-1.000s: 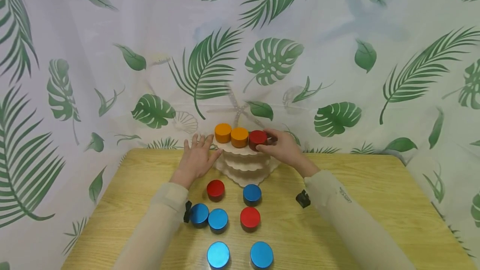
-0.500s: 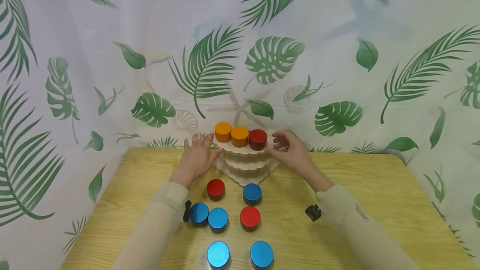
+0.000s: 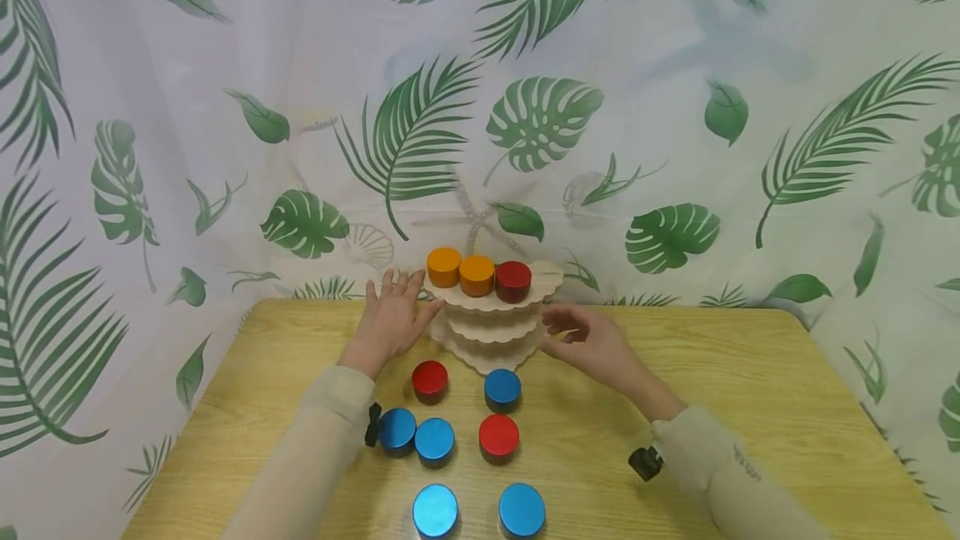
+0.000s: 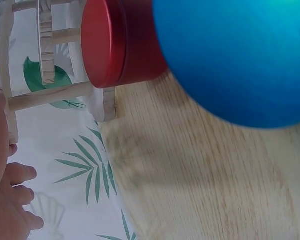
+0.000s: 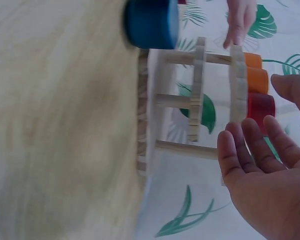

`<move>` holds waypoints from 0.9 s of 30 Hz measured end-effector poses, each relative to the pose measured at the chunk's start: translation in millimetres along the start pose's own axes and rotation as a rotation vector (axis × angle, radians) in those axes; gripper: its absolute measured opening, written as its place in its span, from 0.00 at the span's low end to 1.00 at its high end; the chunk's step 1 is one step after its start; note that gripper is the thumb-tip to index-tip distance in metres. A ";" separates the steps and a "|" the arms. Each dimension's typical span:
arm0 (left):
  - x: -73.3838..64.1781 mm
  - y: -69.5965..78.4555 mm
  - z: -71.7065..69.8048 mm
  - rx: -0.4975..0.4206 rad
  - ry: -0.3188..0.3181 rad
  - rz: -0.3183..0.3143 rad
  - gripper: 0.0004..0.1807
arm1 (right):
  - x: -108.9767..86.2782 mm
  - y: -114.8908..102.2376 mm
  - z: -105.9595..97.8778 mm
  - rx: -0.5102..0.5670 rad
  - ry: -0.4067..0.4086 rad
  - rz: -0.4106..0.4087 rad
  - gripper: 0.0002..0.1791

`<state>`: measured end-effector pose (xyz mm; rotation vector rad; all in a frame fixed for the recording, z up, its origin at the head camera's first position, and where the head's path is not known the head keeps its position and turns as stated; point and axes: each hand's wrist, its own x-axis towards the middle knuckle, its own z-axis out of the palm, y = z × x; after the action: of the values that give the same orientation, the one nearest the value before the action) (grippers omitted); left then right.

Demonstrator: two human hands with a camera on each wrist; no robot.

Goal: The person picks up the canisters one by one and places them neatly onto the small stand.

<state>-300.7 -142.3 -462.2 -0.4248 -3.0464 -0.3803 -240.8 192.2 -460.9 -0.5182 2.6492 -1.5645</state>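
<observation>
A wooden three-tier stand with scalloped shelves stands at the back of the table. Two orange round tins and a dark red round tin sit side by side on its top tier. My left hand is at the stand's left edge, fingers spread, with the thumb tip by the top shelf. To the right of the stand my right hand hangs with loosely bent fingers and nothing in them. The right wrist view shows that palm beside the top shelf.
In front of the stand, a red tin and a blue tin stand on the wooden table. Another red tin and several blue tins are nearer. A leaf-print cloth hangs behind.
My right hand has let go of the dark red tin on the top tier and drawn away right and down toward the table. The left hand has stayed put.
</observation>
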 end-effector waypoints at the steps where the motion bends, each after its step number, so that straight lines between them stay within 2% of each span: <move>1: 0.0 -0.3 0.5 0.001 0.001 0.000 0.43 | -1.8 2.0 2.0 0.008 -0.016 0.006 0.25; 6: -0.1 -1.1 1.4 0.008 0.006 0.002 0.43 | -9.1 12.2 13.4 0.036 -0.087 0.026 0.27; 11: 0.3 -1.0 0.8 0.012 0.001 0.001 0.43 | -13.2 21.9 26.8 0.044 -0.145 0.009 0.28; 18: 0.0 -0.2 0.2 0.006 -0.012 -0.005 0.43 | -15.4 27.5 41.2 0.052 -0.211 -0.041 0.30; 27: -0.8 0.9 -0.9 0.005 -0.010 -0.005 0.43 | -15.4 34.0 55.2 0.017 -0.263 -0.023 0.31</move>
<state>-299.6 -141.9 -461.1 -0.4207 -3.0575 -0.3726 -225.3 165.0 -519.7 -0.7019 2.4403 -1.4127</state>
